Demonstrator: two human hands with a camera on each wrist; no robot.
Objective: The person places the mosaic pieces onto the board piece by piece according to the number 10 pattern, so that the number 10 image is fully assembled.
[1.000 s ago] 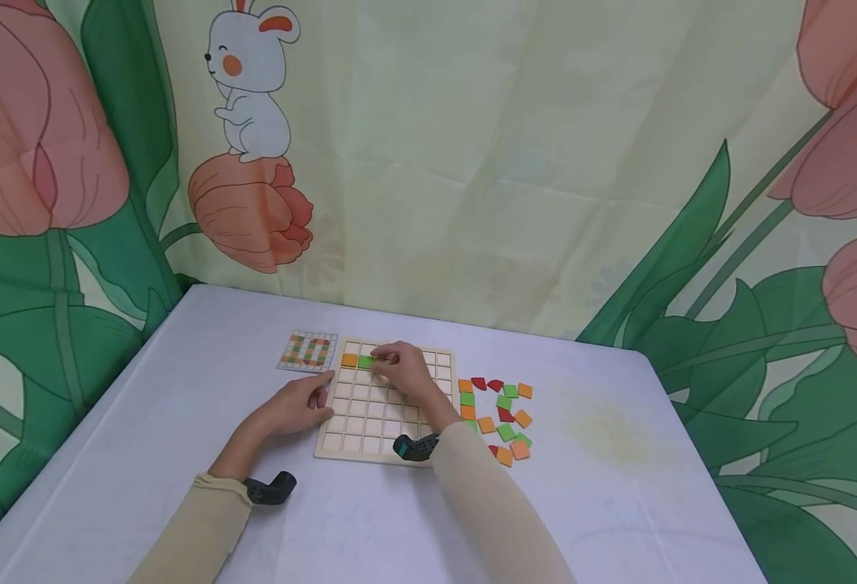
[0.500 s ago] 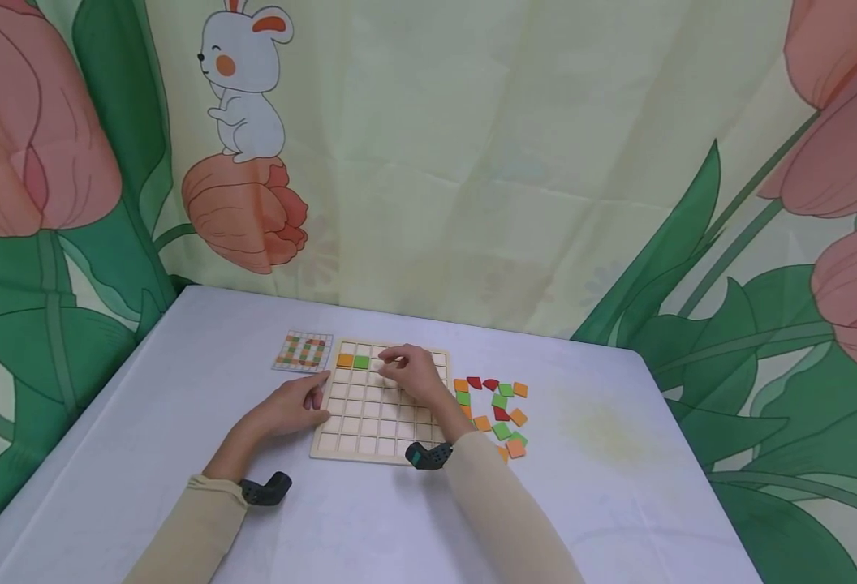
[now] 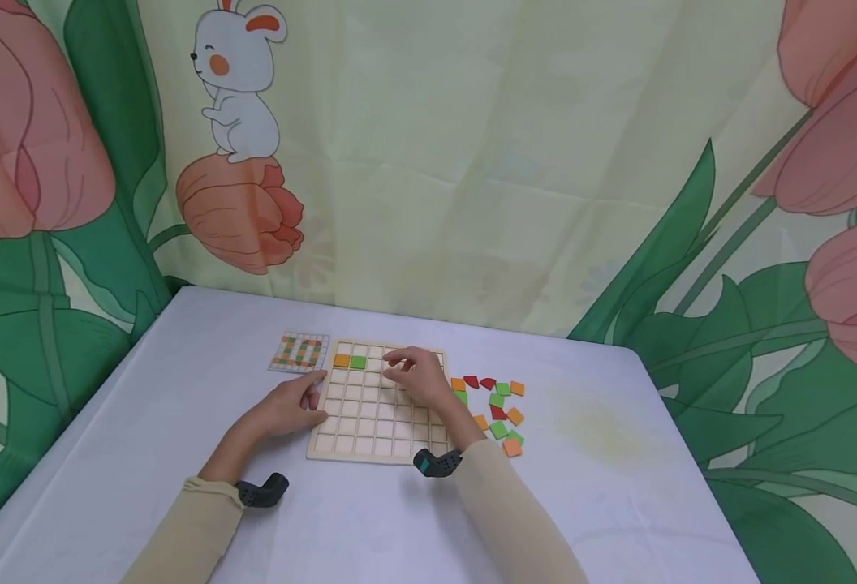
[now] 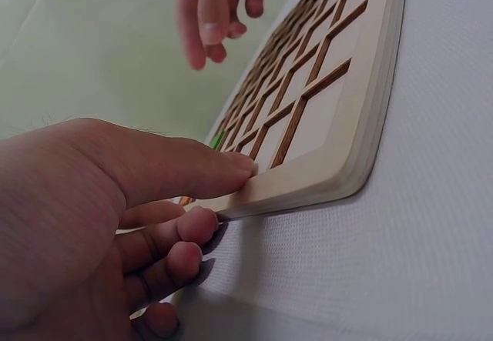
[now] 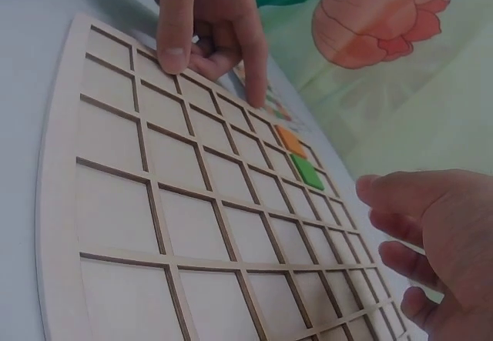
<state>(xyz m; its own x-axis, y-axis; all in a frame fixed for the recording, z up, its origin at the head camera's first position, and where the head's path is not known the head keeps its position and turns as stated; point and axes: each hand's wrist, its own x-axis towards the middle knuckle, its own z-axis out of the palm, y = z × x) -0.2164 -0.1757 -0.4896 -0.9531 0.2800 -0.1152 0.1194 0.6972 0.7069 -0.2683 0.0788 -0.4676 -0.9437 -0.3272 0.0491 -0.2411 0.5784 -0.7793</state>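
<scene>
My left hand (image 3: 286, 408) rests at the left edge of a pale wooden grid board (image 3: 314, 451), its thumb pressing on the rim (image 4: 293, 187) and the index finger reaching along that side. Its other fingers are bent beside the edge. Over the upper middle of the board hovers my right hand (image 3: 421, 377), thumb and fingers apart with nothing between them. Near the board's upper left corner, an orange square tile (image 5: 291, 141) and a green square tile (image 5: 308, 171) sit in neighbouring cells. Other cells that show are bare wood.
A small printed pattern card (image 3: 299, 352) lies left of the board's top. Right of the board are scattered loose tiles, including orange squares (image 3: 512, 447), green squares (image 3: 497, 430) and red curved pieces (image 3: 488, 384). A printed curtain (image 3: 458, 203) hangs behind the white table (image 3: 589, 503).
My right hand has drawn back to the right from beside the green tile, which now shows fully in its cell. The left hand stays at the board's edge; the head view has shifted slightly.
</scene>
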